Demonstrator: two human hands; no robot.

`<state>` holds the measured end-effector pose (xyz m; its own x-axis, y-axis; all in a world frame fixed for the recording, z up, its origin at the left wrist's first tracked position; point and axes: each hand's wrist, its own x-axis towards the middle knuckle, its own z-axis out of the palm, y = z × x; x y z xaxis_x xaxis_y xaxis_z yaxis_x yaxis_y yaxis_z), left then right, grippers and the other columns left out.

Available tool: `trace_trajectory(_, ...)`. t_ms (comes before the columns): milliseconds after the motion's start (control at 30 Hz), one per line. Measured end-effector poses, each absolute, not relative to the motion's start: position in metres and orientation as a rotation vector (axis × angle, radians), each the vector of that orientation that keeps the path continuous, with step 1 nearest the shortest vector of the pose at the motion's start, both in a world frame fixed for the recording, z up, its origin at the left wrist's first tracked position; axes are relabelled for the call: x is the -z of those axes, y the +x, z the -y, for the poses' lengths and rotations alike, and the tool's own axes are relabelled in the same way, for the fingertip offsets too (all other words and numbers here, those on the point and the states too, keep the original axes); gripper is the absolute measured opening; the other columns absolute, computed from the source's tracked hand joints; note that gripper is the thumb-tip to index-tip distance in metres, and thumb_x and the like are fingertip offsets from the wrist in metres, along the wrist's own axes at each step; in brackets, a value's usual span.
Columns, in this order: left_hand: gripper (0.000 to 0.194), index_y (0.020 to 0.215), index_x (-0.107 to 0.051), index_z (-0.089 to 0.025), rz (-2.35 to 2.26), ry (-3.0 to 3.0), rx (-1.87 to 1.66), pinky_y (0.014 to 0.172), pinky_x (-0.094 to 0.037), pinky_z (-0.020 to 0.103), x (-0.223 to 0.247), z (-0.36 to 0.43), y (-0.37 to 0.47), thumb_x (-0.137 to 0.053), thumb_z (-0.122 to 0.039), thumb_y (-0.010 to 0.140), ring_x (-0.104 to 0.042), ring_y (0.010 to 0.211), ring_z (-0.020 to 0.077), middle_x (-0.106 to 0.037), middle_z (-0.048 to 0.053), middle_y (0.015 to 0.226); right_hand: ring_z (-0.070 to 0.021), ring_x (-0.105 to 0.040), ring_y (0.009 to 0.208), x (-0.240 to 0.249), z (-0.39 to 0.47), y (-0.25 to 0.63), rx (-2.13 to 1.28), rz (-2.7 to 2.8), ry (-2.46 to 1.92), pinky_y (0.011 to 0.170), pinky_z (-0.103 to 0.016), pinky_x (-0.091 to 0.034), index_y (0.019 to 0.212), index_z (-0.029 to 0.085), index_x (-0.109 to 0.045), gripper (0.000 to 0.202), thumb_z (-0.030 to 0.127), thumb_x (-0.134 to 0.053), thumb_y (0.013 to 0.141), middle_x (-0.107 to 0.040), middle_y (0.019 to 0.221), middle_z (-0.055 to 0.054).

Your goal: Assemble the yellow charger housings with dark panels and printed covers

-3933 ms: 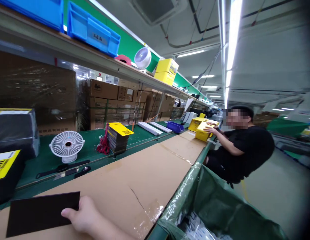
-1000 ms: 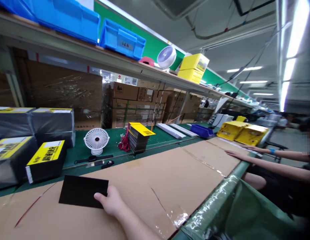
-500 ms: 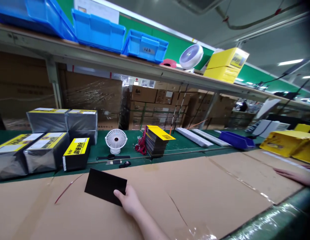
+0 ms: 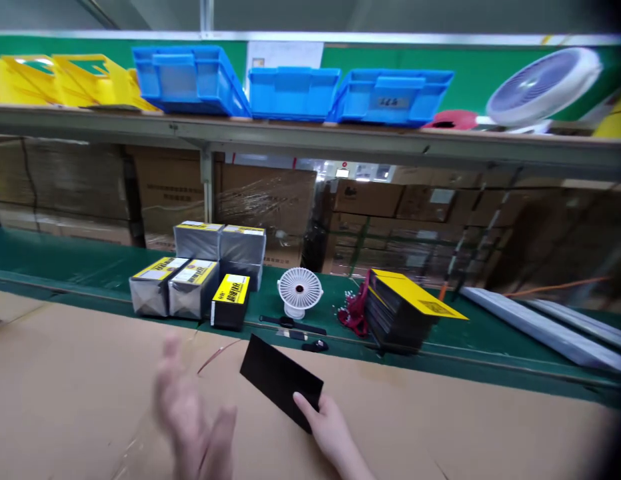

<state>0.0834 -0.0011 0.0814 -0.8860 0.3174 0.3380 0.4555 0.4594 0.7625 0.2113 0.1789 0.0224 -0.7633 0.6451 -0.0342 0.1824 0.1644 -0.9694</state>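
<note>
My right hand (image 4: pixel 330 427) grips a flat black rectangular card (image 4: pixel 280 383) at its lower right corner, thumb on top. The card is tilted above the brown cardboard sheet (image 4: pixel 390 413) covering the bench. Left of it, my left hand (image 4: pixel 190 413) is raised and smeared by motion. Its thumb and fingers are apart, and nothing shows in it. Beyond the card lie a dark strap (image 4: pixel 293 325) and a small black object (image 4: pixel 315 346) I cannot make out.
A white fan (image 4: pixel 300 292) stands behind, between yellow-topped packs (image 4: pixel 230 300) and a dark stack with a yellow sheet (image 4: pixel 405 313). Red cords (image 4: pixel 357 313) lie beside the stack. Blue bins (image 4: pixel 295 93) and a larger fan (image 4: pixel 543 87) sit on the overhead shelf (image 4: pixel 315 137).
My view has swung left and levelled. My left hand has come into view at the lower left. The black card stays in my right hand. Another hand at the right edge has left the view.
</note>
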Motion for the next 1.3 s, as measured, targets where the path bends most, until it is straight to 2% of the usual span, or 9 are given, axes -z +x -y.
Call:
trace_trajectory(100,0.073,0.142,0.000,-0.023,2.400,-0.665,1.602,0.111,-0.020,0.047,-0.078,-0.008,0.076,-0.042,-0.047,0.087,-0.013,0.136,0.0254,-0.008,0.008,0.150,-0.0306,-0.064,0.093,-0.021,-0.178,0.210,-1.636,2.073,-0.757,0.083,-0.038,-0.049,0.091,0.015,-0.070,0.039,0.048,-0.058,0.075,-0.071,0.095,-0.012)
trace_trajectory(167,0.076,0.142,0.005,-0.022,2.299,-0.648,1.872,0.113,-0.014,0.042,-0.064,-0.020,0.068,-0.039,-0.048,0.087,-0.007,0.138,0.0219,-0.004,0.008,0.151,-0.0305,-0.065,0.090,-0.020,-0.176,0.209,-1.582,2.105,-0.761,0.081,-0.038,-0.049,0.090,0.014,-0.071,0.038,0.047,-0.057,0.076,-0.071,0.091,-0.013)
trace_trajectory(333,0.063,0.138,-0.021,-0.024,2.254,-0.707,2.141,0.112,-0.017,0.043,-0.019,-0.033,0.056,-0.041,-0.052,0.085,-0.018,0.135,0.0227,-0.023,0.009,0.146,-0.0245,-0.061,0.095,-0.023,-0.171,0.210,-1.355,2.307,-0.435,0.089,-0.036,-0.044,0.093,0.021,-0.071,0.023,0.026,-0.054,0.078,-0.068,0.095,-0.008)
trace_trajectory(467,0.046,0.123,-0.041,-0.026,2.370,-0.728,1.969,0.106,-0.029,0.039,-0.001,-0.025,0.048,-0.046,-0.050,0.083,-0.038,0.123,0.0199,-0.048,0.005,0.128,-0.0209,-0.058,0.103,-0.018,-0.171,0.211,-1.386,2.314,-0.302,0.094,-0.036,-0.042,0.100,0.024,-0.069,0.047,0.005,-0.046,0.064,-0.065,0.105,-0.007)
trace_trajectory(600,0.039,0.111,-0.051,-0.022,2.480,-0.674,1.854,0.099,-0.035,0.043,0.010,-0.022,0.033,-0.047,-0.048,0.082,-0.045,0.113,0.0236,-0.054,0.007,0.116,-0.0210,-0.063,0.095,-0.002,-0.179,0.207,-1.463,2.213,-0.464,0.087,-0.035,-0.048,0.092,0.019,-0.069,0.040,0.008,-0.044,0.062,-0.068,0.099,-0.008)
trace_trajectory(700,0.037,0.109,-0.053,-0.021,2.517,-0.731,1.739,0.097,-0.035,0.045,0.012,-0.021,0.024,-0.048,-0.045,0.081,-0.045,0.110,0.0255,-0.055,0.008,0.112,-0.0221,-0.066,0.086,0.009,-0.192,0.198,-1.337,2.164,-0.658,0.082,-0.036,-0.051,0.090,0.015,-0.068,0.029,0.019,-0.045,0.073,-0.070,0.091,-0.010)
trace_trajectory(833,0.032,0.105,-0.057,-0.021,2.508,-0.954,1.561,0.100,-0.031,0.044,0.010,-0.024,0.028,-0.047,-0.038,0.080,-0.043,0.112,0.0256,-0.055,0.007,0.112,-0.0239,-0.062,0.093,0.007,-0.213,0.174,-1.069,2.155,-0.725,0.086,-0.040,-0.048,0.099,0.015,-0.065,0.032,0.032,-0.043,0.082,-0.067,0.100,-0.013)
trace_trajectory(1033,0.039,0.114,-0.057,-0.021,2.607,-1.121,1.191,0.107,-0.021,0.048,0.019,-0.029,0.038,-0.048,-0.032,0.077,-0.035,0.123,0.0276,-0.051,0.008,0.126,-0.0242,-0.046,0.114,-0.012,-0.246,0.111,-0.671,2.237,-0.580,0.101,-0.042,-0.031,0.102,0.019,-0.066,0.029,0.031,-0.047,0.083,-0.060,0.115,-0.009)
trace_trajectory(1300,0.045,0.123,-0.051,-0.026,2.740,-1.179,0.935,0.109,-0.019,0.049,0.027,-0.032,0.035,-0.044,-0.039,0.081,-0.030,0.129,0.0276,-0.044,0.004,0.135,-0.0248,-0.047,0.111,-0.003,-0.284,0.059,-0.474,2.315,-0.620,0.092,-0.039,-0.036,0.105,0.020,-0.065,0.030,0.027,-0.050,0.080,-0.062,0.112,-0.009)
